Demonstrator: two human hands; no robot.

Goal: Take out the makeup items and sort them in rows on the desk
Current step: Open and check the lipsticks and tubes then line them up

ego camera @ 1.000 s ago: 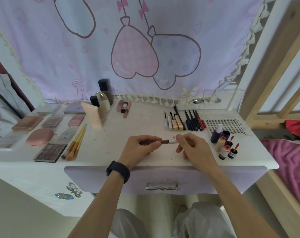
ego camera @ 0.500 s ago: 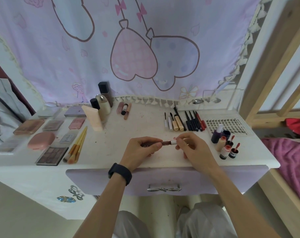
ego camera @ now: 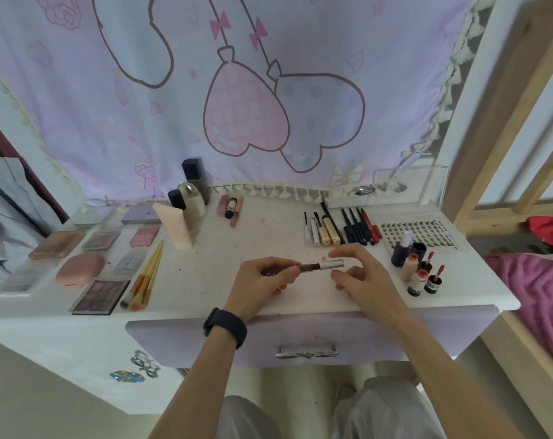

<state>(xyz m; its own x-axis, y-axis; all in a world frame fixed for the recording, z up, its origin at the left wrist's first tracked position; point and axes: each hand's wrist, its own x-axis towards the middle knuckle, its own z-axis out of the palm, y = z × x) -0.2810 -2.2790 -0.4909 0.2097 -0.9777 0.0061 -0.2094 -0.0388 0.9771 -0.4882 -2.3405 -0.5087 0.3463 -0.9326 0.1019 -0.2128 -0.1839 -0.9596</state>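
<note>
Gripping a gloss tube (ego camera: 311, 267) level over the desk (ego camera: 262, 236), the left hand (ego camera: 262, 282) steadies it; the right hand (ego camera: 368, 280) hovers loose-fingered by its cap (ego camera: 332, 265), probably checking the seal.

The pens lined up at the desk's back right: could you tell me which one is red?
The red pen at the row's right end, next to the clear lash tray; its left neighbours are dark navy pens.
</note>
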